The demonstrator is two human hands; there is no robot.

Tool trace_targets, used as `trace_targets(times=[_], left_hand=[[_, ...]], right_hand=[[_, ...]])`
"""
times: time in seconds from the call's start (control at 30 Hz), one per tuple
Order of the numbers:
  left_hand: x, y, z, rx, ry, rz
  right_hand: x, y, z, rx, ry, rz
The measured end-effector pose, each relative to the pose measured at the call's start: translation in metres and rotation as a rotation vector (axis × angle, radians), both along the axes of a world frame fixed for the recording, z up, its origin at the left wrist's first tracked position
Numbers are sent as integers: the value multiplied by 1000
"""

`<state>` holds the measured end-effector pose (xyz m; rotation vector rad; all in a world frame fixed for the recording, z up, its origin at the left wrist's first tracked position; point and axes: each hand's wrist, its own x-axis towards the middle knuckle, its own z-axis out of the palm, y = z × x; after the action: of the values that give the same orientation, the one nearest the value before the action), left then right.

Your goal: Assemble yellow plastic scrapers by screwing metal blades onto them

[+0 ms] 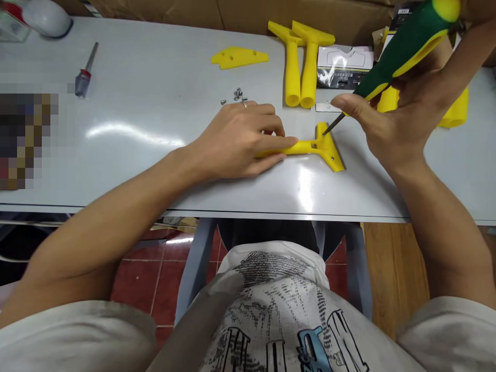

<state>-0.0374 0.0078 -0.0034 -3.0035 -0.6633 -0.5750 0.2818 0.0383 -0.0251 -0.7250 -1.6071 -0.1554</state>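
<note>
My left hand point(248, 139) wraps round the handle of a yellow scraper point(329, 147) lying on the white table, its wide head pointing right. In my right hand point(403, 113) is a screwdriver point(403, 51) with a green and yellow handle, held at a slant. Its thin shaft runs down to the scraper's head, and the tip meets it near the upper end. A screw hole shows near the head's lower end. Just beyond my left hand lies a small pile of screws point(237, 94).
A flat yellow plate point(240, 57) and two yellow scraper handles point(300, 64) lie at the back, beside a black and white package point(344, 66). More yellow parts point(454, 111) are partly hidden behind my right hand. A small screwdriver point(85, 75) lies at left, near a white rounded object point(47, 17).
</note>
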Motion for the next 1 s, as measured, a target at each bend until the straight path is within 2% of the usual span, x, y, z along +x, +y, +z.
trace_targets(times=[0.07,0.1,0.2,0.27,0.3,0.43,0.53,0.67,0.83,1.0], left_hand=[[1,1,0,-13,-1,30],[0,2,1,-28,-10,45],[-1,7,1,-109,-62,76],[-3,10,2,-149,-92,78],[-4,12,2,-160,-99,76],[-6,15,1,-157,-114,59],[-8,16,-3,-120,-110,55],[-8,19,-6,-45,-79,38],[-8,20,-4,-82,-91,43],[-8,21,-4,-124,-124,48]], right_hand=[[4,8,-7,84,-21,103],[6,12,-9,63,-37,172],[9,17,-6,-134,-51,309],[7,15,1,-230,-9,311],[6,13,4,-225,23,305],[2,3,17,-117,4,348],[1,-6,21,-87,-28,293],[3,-6,14,-125,33,209],[7,18,-2,-111,101,329],[9,30,-10,-73,65,356]])
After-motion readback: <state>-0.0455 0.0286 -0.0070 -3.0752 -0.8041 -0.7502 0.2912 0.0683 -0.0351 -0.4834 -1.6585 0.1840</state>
